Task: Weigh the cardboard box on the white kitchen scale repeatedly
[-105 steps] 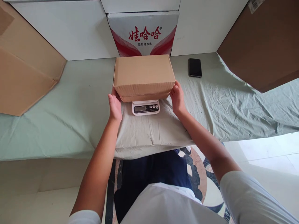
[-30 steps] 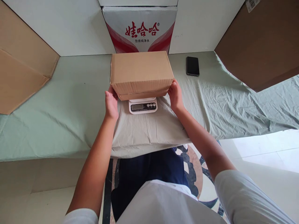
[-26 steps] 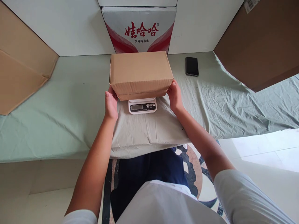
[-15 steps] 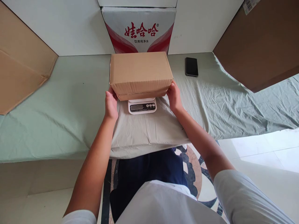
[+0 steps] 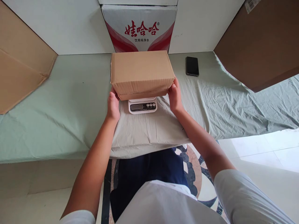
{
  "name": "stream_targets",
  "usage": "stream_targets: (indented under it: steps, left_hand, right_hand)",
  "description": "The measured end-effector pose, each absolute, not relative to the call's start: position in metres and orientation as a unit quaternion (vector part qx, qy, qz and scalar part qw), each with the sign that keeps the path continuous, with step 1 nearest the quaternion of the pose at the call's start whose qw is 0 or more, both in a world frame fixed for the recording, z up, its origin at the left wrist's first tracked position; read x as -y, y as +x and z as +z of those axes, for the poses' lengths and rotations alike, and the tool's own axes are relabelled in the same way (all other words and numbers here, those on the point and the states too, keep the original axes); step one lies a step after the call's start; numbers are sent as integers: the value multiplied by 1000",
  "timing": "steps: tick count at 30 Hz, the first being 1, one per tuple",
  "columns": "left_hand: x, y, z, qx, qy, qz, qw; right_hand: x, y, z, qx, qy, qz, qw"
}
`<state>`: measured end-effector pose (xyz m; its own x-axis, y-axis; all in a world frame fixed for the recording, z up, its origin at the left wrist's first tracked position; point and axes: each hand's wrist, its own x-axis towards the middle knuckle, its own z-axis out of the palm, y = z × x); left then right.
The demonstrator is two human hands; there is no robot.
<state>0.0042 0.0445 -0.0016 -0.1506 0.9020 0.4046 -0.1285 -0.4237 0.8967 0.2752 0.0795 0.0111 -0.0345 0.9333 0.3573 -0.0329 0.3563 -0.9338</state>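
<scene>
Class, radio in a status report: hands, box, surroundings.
Left hand and right hand grip the cardboard box by its ends. Box sits over the white scale. Phone lies apart, at right.

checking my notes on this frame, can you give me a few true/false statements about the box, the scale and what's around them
1. The cardboard box sits over the white scale. True.
2. Only the left hand touches the box. False: the right hand is on its other end too.
3. A black phone lies on the green sheet, to the right of the box. True.
4. The phone rests on top of the box. False: it lies apart from it, on the sheet.
5. A red and white printed carton stands behind the box. True.
</scene>
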Motion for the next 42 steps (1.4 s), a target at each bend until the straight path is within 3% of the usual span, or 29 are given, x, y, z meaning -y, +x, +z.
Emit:
stream_targets:
  steps: [8,20,27,33,42]
  left_hand:
    - [-43,5,-1,-356,554,653,374]
    - [-36,8,13,-380,544,646,376]
    - [-31,0,53,-460,495,611,412]
    - [-58,5,87,-415,493,629,435]
    - [-139,13,47,-379,488,675,402]
  right_hand:
    - [-69,268,11,639,-347,359,585]
    - [-65,264,13,640,-326,374,587]
    - [-69,267,26,651,-316,383,575]
    - [-99,261,43,651,-294,369,595]
    - [-188,241,39,618,-316,337,637]
